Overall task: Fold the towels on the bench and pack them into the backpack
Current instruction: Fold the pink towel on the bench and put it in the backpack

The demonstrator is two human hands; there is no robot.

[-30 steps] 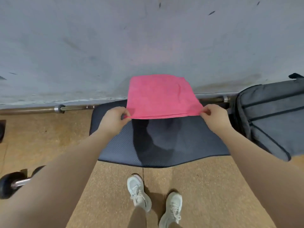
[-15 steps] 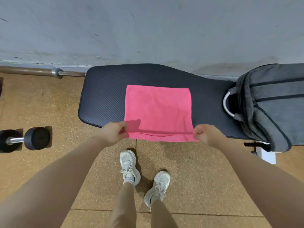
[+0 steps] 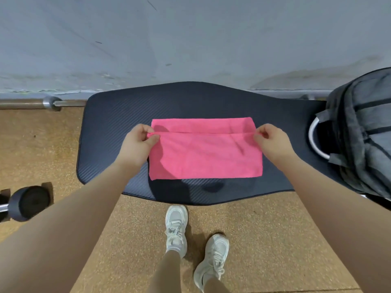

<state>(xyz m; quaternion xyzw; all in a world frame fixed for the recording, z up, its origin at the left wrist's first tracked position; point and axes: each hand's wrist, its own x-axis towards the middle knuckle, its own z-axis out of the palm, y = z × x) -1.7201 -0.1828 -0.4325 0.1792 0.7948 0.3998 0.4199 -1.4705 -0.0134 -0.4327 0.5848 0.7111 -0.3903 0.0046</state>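
A pink towel (image 3: 205, 155) lies flat on the dark padded bench (image 3: 118, 115), its near half doubled over toward the wall so a folded edge runs across it a little short of the far hem. My left hand (image 3: 138, 142) pinches the left end of that upper edge. My right hand (image 3: 271, 142) pinches the right end. A grey backpack (image 3: 364, 132) stands on the bench's right end, its dark opening with a white rim facing the towel.
A grey wall rises right behind the bench. A steel barbell (image 3: 50, 102) lies along the wall base at left. A black dumbbell (image 3: 27, 203) rests on the cork-coloured floor at lower left. My two white shoes (image 3: 176, 227) stand in front of the bench.
The towel was held up, then laid flat on the bench. Both hands have carried its near edge away from me over the far half, folding it.
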